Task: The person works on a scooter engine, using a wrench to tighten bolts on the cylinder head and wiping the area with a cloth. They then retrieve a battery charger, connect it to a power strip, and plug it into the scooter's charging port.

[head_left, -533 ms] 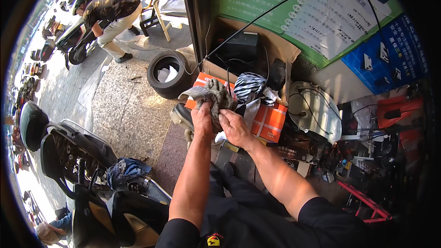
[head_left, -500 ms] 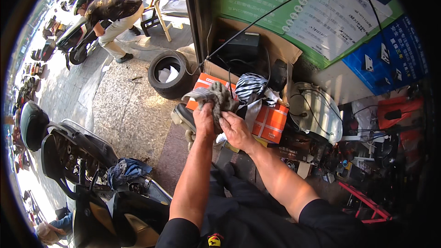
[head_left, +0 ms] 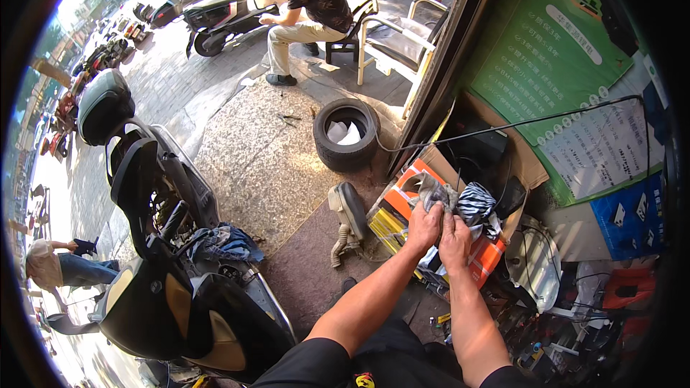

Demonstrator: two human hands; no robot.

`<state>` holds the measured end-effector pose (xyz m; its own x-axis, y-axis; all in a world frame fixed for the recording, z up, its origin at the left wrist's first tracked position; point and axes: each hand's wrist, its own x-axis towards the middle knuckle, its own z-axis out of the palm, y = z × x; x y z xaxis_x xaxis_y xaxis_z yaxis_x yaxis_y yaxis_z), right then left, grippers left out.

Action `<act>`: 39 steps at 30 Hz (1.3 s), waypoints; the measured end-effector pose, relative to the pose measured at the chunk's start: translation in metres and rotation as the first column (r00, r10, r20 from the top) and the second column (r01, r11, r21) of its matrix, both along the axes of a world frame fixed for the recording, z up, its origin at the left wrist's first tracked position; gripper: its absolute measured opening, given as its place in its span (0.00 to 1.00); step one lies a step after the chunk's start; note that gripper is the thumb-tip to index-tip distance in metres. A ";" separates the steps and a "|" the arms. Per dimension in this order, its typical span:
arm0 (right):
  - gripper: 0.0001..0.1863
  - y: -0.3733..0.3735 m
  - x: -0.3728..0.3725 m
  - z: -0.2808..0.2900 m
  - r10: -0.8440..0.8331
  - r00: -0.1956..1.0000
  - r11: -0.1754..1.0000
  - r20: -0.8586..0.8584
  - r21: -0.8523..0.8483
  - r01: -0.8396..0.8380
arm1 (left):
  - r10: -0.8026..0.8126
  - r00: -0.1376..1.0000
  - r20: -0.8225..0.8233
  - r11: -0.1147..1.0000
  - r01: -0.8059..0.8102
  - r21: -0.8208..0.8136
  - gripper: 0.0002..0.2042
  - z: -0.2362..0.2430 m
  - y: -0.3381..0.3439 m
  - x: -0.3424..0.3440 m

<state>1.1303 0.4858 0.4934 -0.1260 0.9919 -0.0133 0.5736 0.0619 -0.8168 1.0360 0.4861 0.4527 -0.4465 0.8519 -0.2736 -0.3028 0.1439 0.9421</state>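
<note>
Right of the tire point(head_left: 338, 158) and closer to you, the grey rag point(head_left: 440, 191) is bunched up in front of you, gripped by both your hands. Your left hand point(head_left: 425, 223) is curled nearly closed around its near edge; your right hand point(head_left: 454, 238), just beside it, is also closed on the cloth, thumb forward. Some of your fingertips are hidden, so you cannot tell exactly how they press.

Orange packaging point(head_left: 486, 261) shows on both sides of your hands, right of the tire. Farther right of it lies a striped cloth point(head_left: 476, 202), near the open cardboard box point(head_left: 533, 164). White paper point(head_left: 349, 134) sits inside the tire, and a ribbed hose point(head_left: 338, 247) lies on the near side of it. Left of the tire and nearer you stands a scooter point(head_left: 147, 309) with a blue cloth point(head_left: 226, 242) draped on it. Beyond the tire, a person point(head_left: 316, 0) is sitting.
</note>
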 end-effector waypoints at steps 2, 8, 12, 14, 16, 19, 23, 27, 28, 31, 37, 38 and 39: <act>0.19 -0.010 -0.001 0.001 0.049 0.997 0.990 0.052 0.130 -0.055 | -0.020 0.999 -0.032 0.999 0.019 -0.035 0.13 -0.002 0.003 -0.009; 0.26 -0.012 -0.003 -0.005 0.127 0.992 0.952 0.022 0.278 -0.128 | -0.144 0.915 0.378 0.990 0.134 0.053 0.19 -0.003 0.004 -0.012; 0.17 0.018 0.001 -0.023 0.031 0.997 0.968 0.064 0.248 -0.046 | -0.311 0.896 0.318 0.947 0.266 0.179 0.13 0.000 0.003 -0.006; 0.17 0.034 0.003 -0.032 -0.063 0.991 0.997 -0.117 0.027 0.066 | -0.228 0.959 0.168 0.968 0.204 0.145 0.14 0.002 0.001 0.000; 0.17 0.040 0.005 -0.037 -0.048 0.995 0.991 -0.084 0.124 0.058 | -0.282 0.959 0.002 0.959 0.282 -0.004 0.14 -0.001 -0.003 -0.004; 0.18 0.034 0.006 -0.037 -0.091 0.993 0.994 -0.079 0.048 0.095 | -0.299 0.946 -0.124 0.951 0.285 -0.118 0.14 -0.009 -0.001 -0.013; 0.13 0.022 0.013 -0.025 0.074 0.997 0.989 -0.038 0.130 -0.068 | -0.180 0.981 0.076 0.983 0.182 -0.019 0.12 -0.017 -0.001 -0.016; 0.10 0.022 0.013 -0.023 0.087 0.995 0.978 0.039 0.189 -0.092 | -0.088 0.899 -0.429 0.988 0.022 -0.156 0.21 -0.013 -0.015 -0.014; 0.11 0.024 0.010 -0.025 0.096 0.993 0.976 0.072 0.191 -0.108 | -0.045 0.862 -0.505 0.991 -0.025 -0.131 0.24 -0.010 -0.021 -0.015; 0.12 0.028 0.000 -0.031 0.183 0.963 0.961 0.200 0.170 -0.218 | 0.050 0.832 -0.553 0.965 -0.183 -0.187 0.35 -0.002 -0.038 -0.016; 0.07 0.040 -0.011 -0.015 0.304 0.898 0.810 0.318 0.411 -0.419 | -0.012 0.804 -0.594 0.945 -0.186 -0.271 0.35 -0.001 -0.067 -0.024; 0.06 0.042 -0.011 -0.012 0.334 0.880 0.723 0.339 0.507 -0.470 | 0.010 0.825 -0.565 0.938 -0.203 -0.280 0.33 -0.003 -0.072 -0.025; 0.06 0.045 -0.010 -0.009 0.330 0.879 0.709 0.344 0.524 -0.472 | 0.001 0.818 -0.575 0.941 -0.195 -0.276 0.32 -0.005 -0.078 -0.027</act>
<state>1.1206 0.5312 0.4842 -0.5778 0.6697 0.4665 0.5329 0.7425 -0.4060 1.0086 0.4086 0.4479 -0.6793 0.7091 -0.1889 0.2339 0.4532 0.8602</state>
